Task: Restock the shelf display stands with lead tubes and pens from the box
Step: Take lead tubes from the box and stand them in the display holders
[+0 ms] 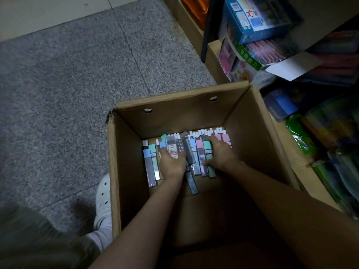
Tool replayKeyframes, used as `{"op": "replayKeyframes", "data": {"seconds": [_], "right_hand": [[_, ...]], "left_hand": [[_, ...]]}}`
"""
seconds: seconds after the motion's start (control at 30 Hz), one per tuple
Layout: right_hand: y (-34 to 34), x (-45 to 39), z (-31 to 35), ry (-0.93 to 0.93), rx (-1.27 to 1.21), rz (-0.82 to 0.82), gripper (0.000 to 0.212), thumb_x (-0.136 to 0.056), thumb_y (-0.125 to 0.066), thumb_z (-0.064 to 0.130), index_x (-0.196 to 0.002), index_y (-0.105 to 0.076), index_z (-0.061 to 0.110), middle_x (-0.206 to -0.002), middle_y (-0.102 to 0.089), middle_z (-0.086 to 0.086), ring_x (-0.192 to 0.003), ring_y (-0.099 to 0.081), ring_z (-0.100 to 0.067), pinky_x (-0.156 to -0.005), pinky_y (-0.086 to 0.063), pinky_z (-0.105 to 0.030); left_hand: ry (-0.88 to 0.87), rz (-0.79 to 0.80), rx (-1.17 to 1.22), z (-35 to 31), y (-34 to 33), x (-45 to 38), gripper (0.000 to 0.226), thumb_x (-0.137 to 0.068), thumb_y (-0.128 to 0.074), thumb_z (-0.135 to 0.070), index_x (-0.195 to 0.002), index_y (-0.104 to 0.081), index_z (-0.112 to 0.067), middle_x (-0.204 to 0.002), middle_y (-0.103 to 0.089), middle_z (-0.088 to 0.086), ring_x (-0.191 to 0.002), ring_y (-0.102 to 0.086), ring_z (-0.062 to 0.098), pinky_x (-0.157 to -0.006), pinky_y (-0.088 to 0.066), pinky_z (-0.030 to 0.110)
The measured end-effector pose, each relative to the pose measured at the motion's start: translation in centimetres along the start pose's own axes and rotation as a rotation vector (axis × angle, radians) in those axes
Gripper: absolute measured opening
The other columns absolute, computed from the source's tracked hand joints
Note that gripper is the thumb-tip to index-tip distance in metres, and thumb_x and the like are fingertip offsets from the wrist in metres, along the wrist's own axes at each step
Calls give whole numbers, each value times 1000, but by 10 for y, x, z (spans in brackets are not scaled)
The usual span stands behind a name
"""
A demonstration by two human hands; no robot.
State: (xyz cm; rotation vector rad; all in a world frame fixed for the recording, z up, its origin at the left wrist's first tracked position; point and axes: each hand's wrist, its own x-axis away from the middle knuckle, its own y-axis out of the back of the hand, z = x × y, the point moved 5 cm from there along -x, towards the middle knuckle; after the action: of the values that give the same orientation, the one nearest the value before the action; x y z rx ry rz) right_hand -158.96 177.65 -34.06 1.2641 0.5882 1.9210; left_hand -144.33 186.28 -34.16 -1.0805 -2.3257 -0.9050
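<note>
An open cardboard box (124, 167) stands on the floor, its bottom lined with several lead tubes (150, 167) in blue, green, pink and grey with white caps. Both my hands reach down into it. My left hand (172, 165) grips a small bunch of tubes (172, 148), a clear one with a red-and-white label on top. My right hand (219, 155) lies over the pastel tubes on the right side, fingers curled round a few green and pink ones (206, 152). A grey tube (191, 181) lies slanted between my hands.
Low shelves on the right carry a blue boxed toy (258, 18), pink packets (268, 51) and green wrapped goods (299, 133). Grey speckled floor (77, 74) spreads to the left. My white perforated shoe (104, 199) stands beside the box's left wall.
</note>
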Motion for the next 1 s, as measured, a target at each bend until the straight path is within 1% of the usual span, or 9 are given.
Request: {"op": "replayKeyframes", "data": {"seconds": [0.17,0.33,0.5,0.63,0.7,0.77,0.87,0.93,1.0], "right_hand": [[4,10,0,31,-62,-67,79,-69,-86,13,-133,-39,19,-126,-61,-9,-114,-60,-28,-93,-53,-42],[9,30,-5,57,-83,-151,56,-84,-72,12,-130,-42,19,-122,-63,-7,-114,-60,-26,-94,-52,-40],[12,46,-15,-17,-185,-209,44,-90,-65,11,-126,-43,22,-117,-64,-8,-110,-62,-26,-88,-56,-43],[20,57,-18,-43,-380,-223,40,-89,-66,7,-121,-46,20,-95,-65,-6,-95,-66,-21,-78,-56,-32],[28,67,-15,-43,-453,-216,38,-88,-68,7,-116,-48,23,-79,-61,-2,-84,-65,-19,-84,-56,-43],[43,80,-8,-12,-484,-226,37,-87,-68,7,-109,-47,28,-71,-56,0,-73,-61,-18,-80,-57,-49],[76,106,8,74,-482,-253,35,-87,-68,9,-110,-47,26,-76,-56,0,-68,-59,-17,-68,-59,-42],[105,128,19,122,-461,-283,39,-88,-67,10,-119,-47,21,-80,-55,0,-61,-57,-14,-59,-55,-30],[135,153,28,144,-443,-302,46,-87,-69,11,-127,-46,16,-82,-55,-3,-67,-56,-16,-71,-53,-36]], "left_hand": [[-74,-102,-193,19,15,9,43,-72,-83,-23,-109,-60,-20,-94,-62,-5,-81,-54,14,-71,-43,24],[-95,-28,-313,27,2,8,50,-73,-83,-30,-117,-63,-16,-112,-68,6,-102,-64,26,-80,-53,33],[-68,-14,-278,29,-8,6,48,-73,-83,-24,-116,-66,-11,-110,-70,12,-98,-66,29,-79,-56,35],[-28,16,-217,24,-9,16,34,-74,-82,-21,-105,-68,-12,-100,-72,10,-79,-62,22,-72,-50,27],[-24,65,-221,19,-5,21,34,-75,-81,-22,-105,-69,-11,-101,-72,10,-86,-65,25,-77,-54,32],[-60,99,-264,7,3,26,38,-75,-81,-25,-107,-69,-9,-103,-71,11,-93,-66,29,-81,-55,34],[-122,152,-203,-30,14,37,35,-75,-81,-24,-104,-69,-8,-102,-71,12,-94,-66,29,-84,-54,37],[-179,253,-106,-69,16,54,29,-77,-80,-18,-100,-69,-6,-97,-72,13,-84,-66,24,-74,-54,33],[-223,384,-13,-117,17,78,23,-79,-77,-9,-99,-68,-4,-87,-70,13,-65,-64,16,-55,-50,24]]}}
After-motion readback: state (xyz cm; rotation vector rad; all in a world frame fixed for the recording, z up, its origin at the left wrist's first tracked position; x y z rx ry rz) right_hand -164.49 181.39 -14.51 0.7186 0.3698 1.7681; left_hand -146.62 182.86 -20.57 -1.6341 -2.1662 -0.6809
